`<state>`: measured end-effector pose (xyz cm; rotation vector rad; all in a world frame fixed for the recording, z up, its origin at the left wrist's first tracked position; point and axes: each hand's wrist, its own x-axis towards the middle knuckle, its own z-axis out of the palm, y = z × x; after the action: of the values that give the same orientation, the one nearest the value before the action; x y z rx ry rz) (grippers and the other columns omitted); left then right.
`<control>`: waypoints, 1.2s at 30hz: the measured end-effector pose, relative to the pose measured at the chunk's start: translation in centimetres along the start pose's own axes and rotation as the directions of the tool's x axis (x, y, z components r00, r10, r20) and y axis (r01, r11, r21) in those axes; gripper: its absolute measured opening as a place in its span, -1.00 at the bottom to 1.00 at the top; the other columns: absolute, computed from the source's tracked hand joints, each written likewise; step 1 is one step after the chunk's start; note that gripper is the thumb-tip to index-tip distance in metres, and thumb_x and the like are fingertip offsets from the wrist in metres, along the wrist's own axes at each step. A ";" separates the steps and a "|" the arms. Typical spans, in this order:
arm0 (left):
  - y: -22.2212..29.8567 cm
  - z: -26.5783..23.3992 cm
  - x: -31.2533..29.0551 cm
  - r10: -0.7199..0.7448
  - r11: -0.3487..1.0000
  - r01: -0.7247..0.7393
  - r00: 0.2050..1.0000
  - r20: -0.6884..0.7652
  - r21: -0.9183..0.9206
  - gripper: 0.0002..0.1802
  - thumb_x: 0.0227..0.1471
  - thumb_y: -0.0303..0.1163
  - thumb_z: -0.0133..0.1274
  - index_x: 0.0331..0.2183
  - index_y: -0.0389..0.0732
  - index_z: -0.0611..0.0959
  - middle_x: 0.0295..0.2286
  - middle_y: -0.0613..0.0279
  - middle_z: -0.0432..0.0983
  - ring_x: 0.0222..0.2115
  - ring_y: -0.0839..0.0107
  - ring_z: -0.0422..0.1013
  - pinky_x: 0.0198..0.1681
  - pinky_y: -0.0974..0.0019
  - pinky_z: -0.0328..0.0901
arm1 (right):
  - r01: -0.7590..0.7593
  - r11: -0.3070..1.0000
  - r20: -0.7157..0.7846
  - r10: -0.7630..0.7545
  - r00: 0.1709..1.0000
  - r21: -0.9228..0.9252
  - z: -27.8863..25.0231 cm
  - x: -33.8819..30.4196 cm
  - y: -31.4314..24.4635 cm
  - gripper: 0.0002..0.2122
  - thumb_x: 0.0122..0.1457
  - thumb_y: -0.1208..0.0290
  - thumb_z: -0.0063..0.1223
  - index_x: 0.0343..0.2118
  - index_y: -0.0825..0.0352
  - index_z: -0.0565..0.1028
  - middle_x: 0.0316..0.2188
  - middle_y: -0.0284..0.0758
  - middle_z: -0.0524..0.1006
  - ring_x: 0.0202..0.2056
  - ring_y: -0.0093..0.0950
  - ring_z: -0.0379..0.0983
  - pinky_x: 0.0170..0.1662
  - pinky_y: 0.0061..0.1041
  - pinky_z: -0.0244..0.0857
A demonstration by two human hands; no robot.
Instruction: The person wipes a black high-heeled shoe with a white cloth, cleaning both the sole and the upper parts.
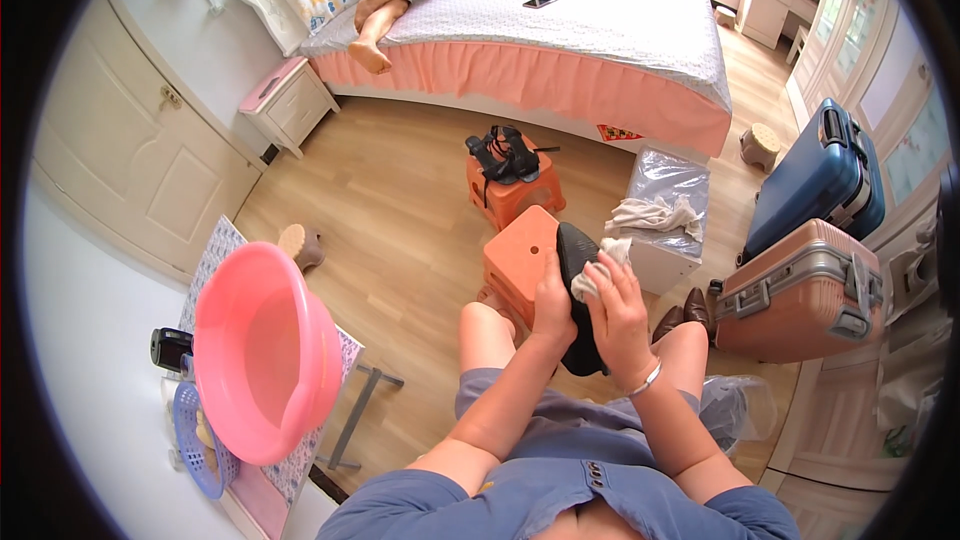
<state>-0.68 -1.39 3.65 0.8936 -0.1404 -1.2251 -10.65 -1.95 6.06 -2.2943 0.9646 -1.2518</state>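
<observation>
My left hand (553,302) grips a black shoe (575,250) by its left side and holds it upright over my knees. My right hand (618,312) presses a crumpled white cloth (600,270) against the shoe's right side; a silver bangle sits on that wrist. An orange plastic stool (520,258) stands just beyond the shoe. A second white cloth (655,213) lies on a white box stool (668,180) to the right.
Another orange stool (520,198) carries black sandals (503,153). Brown shoes (686,310) lie by my right knee. Pink (800,290) and blue (815,175) suitcases stand right. A pink basin (262,352) sits on a small table left. A person lies on the bed (600,30).
</observation>
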 end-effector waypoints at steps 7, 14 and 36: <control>-1.0 0.0 0.2 -0.014 1.000 0.013 0.999 0.043 0.018 -0.54 0.11 -0.07 -0.35 -0.27 -0.26 0.45 -0.37 0.25 0.41 -0.37 0.50 0.35 -0.32 0.45 0.26 | -0.061 0.998 0.006 0.061 0.998 -0.024 -0.7 -0.1 -0.1 -0.77 0.00 0.49 -0.04 -0.23 0.36 0.45 -0.14 -0.16 0.37 -0.11 -0.18 0.26 0.03 -0.29 0.06; -2.0 -0.8 0.4 -0.020 0.998 0.019 1.000 0.015 0.060 -0.55 0.11 -0.08 -0.32 -0.24 -0.27 0.44 -0.37 0.28 0.39 -0.35 0.54 0.33 -0.30 0.48 0.24 | -0.103 0.995 0.037 0.103 0.994 0.012 -0.5 -0.6 0.7 -0.76 -0.02 0.42 -0.02 -0.25 0.32 0.46 -0.18 -0.18 0.39 -0.12 -0.16 0.25 -0.02 -0.29 0.10; -2.1 -1.2 0.9 -0.053 0.997 0.052 0.999 0.013 0.056 -0.54 0.11 -0.07 -0.33 -0.30 -0.26 0.48 -0.40 0.28 0.42 -0.40 0.53 0.35 -0.34 0.48 0.26 | -0.137 0.991 0.026 0.137 0.990 0.005 0.1 -1.5 0.8 -0.77 -0.01 0.42 -0.02 -0.25 0.33 0.46 -0.18 -0.15 0.37 -0.13 -0.15 0.25 -0.02 -0.28 0.10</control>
<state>-1.29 -1.62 1.15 0.9420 -0.1644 -1.2818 -11.40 -1.41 4.64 -2.1925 1.0873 -1.1645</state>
